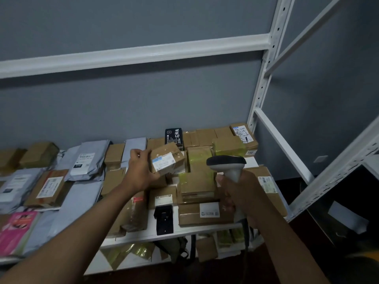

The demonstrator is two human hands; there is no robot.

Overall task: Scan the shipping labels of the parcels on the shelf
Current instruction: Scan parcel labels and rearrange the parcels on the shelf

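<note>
The left hand [141, 171] grips a small brown cardboard parcel [168, 159] by its left end, lifted above the white metal shelf [184, 230], white shipping label [163, 163] facing the camera. Just right of it, the right hand [242, 193] clasps a grey handheld barcode scanner [226, 165].

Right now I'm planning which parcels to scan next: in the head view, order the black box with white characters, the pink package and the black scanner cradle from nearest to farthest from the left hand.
From the left hand:
1. Black box with white characters, just right and behind, upright.
2. Black scanner cradle, at the shelf's front edge.
3. Pink package, far left front.
</note>
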